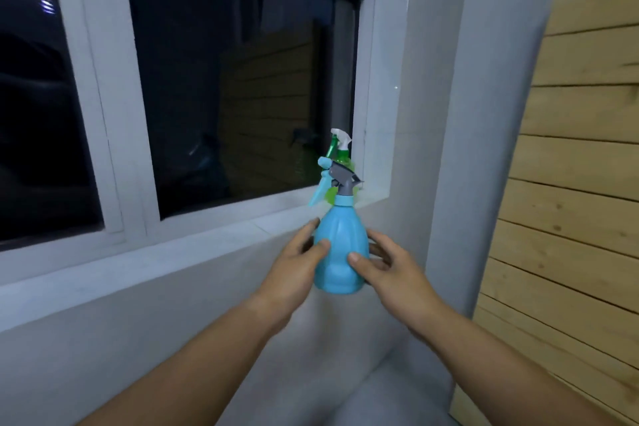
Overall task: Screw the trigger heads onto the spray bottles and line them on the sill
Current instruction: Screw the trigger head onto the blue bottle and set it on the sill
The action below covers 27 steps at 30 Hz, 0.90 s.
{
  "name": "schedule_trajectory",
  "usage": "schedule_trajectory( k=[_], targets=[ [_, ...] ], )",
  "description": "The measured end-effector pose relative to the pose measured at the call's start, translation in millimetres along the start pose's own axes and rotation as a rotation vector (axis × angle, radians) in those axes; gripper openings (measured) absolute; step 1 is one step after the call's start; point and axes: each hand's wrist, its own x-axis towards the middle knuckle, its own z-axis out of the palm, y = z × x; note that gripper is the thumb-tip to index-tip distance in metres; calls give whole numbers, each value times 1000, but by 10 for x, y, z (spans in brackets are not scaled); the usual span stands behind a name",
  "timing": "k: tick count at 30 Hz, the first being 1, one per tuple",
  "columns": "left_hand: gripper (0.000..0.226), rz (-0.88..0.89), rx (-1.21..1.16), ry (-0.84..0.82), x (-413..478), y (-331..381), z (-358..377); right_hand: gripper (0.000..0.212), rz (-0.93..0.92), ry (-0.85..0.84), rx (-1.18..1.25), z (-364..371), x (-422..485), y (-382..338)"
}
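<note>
A light blue spray bottle with a grey and blue trigger head on top is held upright in the air in front of the window sill. My left hand grips its left side and my right hand grips its right side. Behind it, at the right end of the sill, stands a green spray bottle with a white trigger head, mostly hidden by the blue one.
A white-framed window with dark glass rises above the sill. A grey wall column stands right of the window, and a wooden slatted wall lies further right.
</note>
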Motion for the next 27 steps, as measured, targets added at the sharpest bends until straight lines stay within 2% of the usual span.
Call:
schedule_trajectory(
  k=[6,14,27],
  targets=[
    [27,48,129,134,809,367,-301,55,-78,3,-89,255,957,-258],
    [28,38,179,182,1397,359,-408,52,-64,16,-157,412,1657,-97],
    [41,-13,250,210,1575,117,-476,53,-68,64,-171,509,1864,233]
  ],
)
